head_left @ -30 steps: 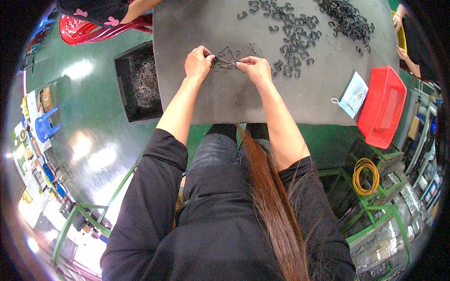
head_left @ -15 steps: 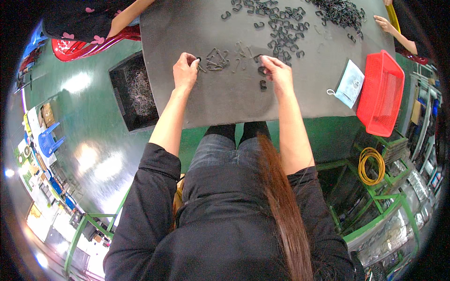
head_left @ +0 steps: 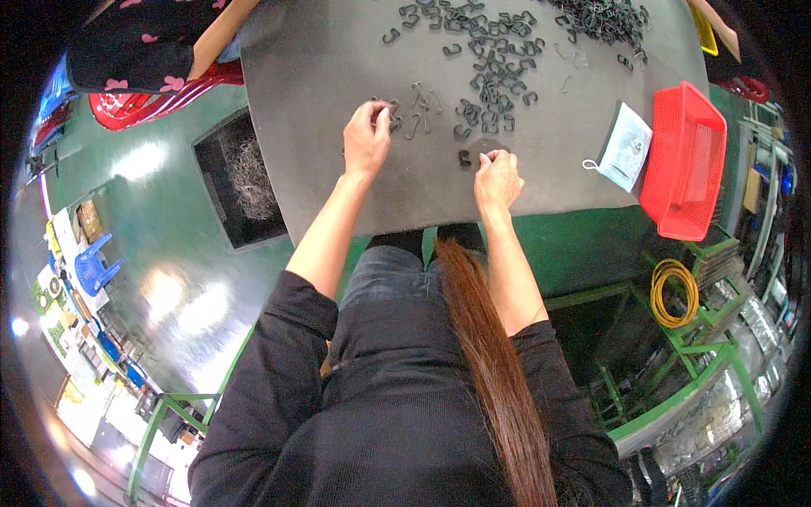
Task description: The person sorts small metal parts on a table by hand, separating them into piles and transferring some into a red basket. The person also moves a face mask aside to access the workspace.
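Note:
My left hand is over a small group of thin metal wire hooks, fingers pinched together; what sits between the fingertips is hidden. Farther right and nearer the table edge is my right hand, its fingers curled in, and I cannot make out whether they hold anything. Just left of its fingertips lies a small black C-shaped clip. Many more black clips are spread beyond my right hand, on the grey tabletop.
A dense dark heap of small pieces lies at the far right. Near the right edge are a pale blue face mask and a red mesh basket. A black crate holding wire pieces stands at left. Co-workers' arms show at both far corners.
My left hand has moved right, onto the wire hooks. My right hand has drawn back toward me, away from the scattered clips. The co-worker's hand at right has left the view.

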A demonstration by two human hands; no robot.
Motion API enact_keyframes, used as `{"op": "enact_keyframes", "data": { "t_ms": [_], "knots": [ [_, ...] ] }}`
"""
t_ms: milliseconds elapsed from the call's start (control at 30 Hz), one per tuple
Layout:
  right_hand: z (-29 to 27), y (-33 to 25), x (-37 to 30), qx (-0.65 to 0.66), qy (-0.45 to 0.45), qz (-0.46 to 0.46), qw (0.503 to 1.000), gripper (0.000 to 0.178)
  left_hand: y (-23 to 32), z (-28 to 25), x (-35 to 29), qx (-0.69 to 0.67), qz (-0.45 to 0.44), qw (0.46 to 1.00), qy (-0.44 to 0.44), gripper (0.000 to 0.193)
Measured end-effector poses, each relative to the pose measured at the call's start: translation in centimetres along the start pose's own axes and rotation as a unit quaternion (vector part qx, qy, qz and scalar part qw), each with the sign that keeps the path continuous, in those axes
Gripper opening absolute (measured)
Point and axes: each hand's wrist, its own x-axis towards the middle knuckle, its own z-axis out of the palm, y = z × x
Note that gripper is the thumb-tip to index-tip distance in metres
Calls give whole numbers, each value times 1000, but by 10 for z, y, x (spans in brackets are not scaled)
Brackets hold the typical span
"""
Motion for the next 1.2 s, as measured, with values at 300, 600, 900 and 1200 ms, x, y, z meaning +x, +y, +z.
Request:
{"op": "enact_keyframes", "data": {
  "t_ms": [300, 600, 900, 1200],
  "knots": [
    [-22, -50, 25, 220, -26, -104, 970, 28, 4, 50, -67, 334, 292, 878, -181, 55],
    [-60, 9, 19, 131, -60, -100, 985, 20, -15, 72, -5, 365, 174, 912, -69, 57],
    [-39, -3, -6, 85, -142, -151, 974, 21, -63, 1, -21, 379, 106, 918, -47, 56],
    [-43, 7, -3, 72, -140, -145, 977, 20, -171, -108, -32, 492, 8, 862, 119, 58]
  ]
}}
